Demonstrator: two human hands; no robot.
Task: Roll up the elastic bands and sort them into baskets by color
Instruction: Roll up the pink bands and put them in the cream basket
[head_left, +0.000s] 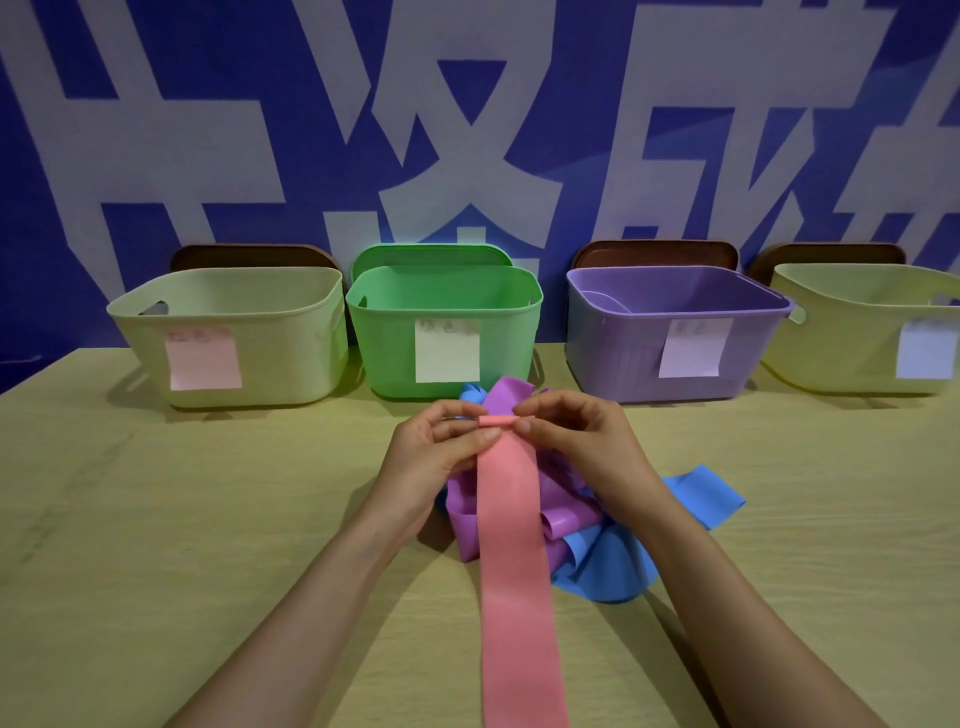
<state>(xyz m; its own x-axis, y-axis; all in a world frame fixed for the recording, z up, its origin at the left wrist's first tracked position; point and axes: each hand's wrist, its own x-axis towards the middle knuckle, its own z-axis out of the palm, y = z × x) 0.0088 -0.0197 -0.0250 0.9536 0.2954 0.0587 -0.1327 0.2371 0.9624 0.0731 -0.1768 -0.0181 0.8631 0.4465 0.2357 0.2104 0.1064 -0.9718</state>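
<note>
A long pink elastic band (514, 571) runs from the bottom edge up to my hands, its far end folded into a small roll. My left hand (441, 447) and my right hand (576, 436) pinch that rolled end from either side. Under it lies a heap of purple bands (563, 519) and blue bands (608, 566). Four baskets stand along the back: a cream one with a pink note (228, 291), a green one (441, 301), a purple one (675, 291) and a cream one with a pale blue note (862, 291).
The wooden table (156, 519) spreads to both sides of the heap. Lids lean behind the baskets against a blue wall with large white characters. The table's left far corner shows at the left edge.
</note>
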